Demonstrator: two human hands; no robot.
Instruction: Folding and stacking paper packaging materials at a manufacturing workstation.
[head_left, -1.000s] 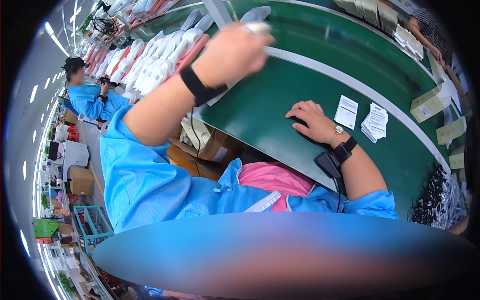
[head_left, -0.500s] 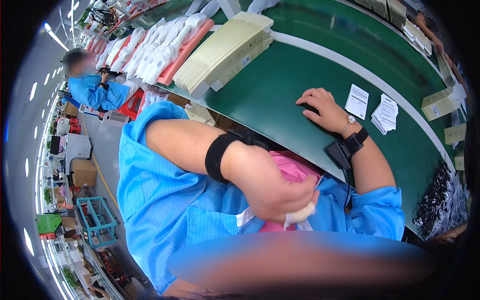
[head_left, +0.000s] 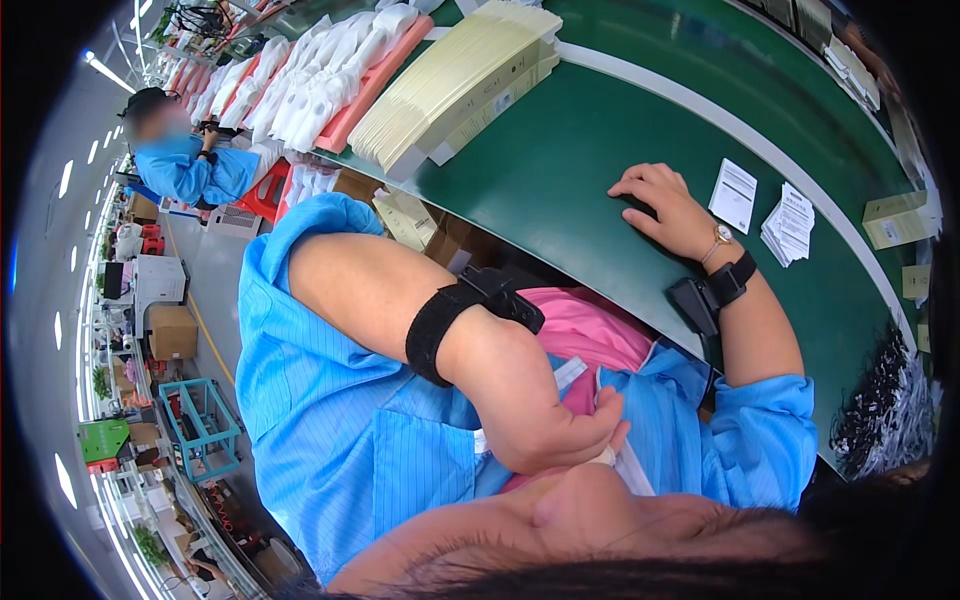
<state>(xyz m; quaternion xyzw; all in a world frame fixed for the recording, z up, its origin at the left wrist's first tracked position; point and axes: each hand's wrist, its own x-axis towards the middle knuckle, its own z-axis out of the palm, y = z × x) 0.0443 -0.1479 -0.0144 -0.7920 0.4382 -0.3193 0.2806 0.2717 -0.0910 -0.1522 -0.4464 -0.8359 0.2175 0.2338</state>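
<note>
My left hand [head_left: 535, 415] is bent back in front of my chest, with a black strap and device on its wrist. Its fingers are curled and pressed together, and a pale bit, perhaps a finger cover, shows by the fingertips. Whether anything is pinched there is hidden. On the green table [head_left: 560, 210], near its front edge, my right hand [head_left: 668, 212] lies with fingers loosely stretched and nothing in them. It wears a watch [head_left: 723, 233] and a black wrist device [head_left: 705, 298]. Just right of it lie a neat stack of white printed slips [head_left: 733, 195] and a looser, fanned stack [head_left: 789, 228].
A row of cream flat cartons [head_left: 455, 90] stands at the back left of the table. Beyond it, white bagged items [head_left: 320, 90] lie on pink trays. Cream boxes [head_left: 895, 220] and a black-and-silver tinsel bundle [head_left: 885, 400] are at the right. A co-worker [head_left: 185, 155] sits far left.
My left hand has drawn slightly closer to me, and the pale bit at its fingertips is now mostly hidden. My right hand stays resting on the table; the view has shifted slightly.
</note>
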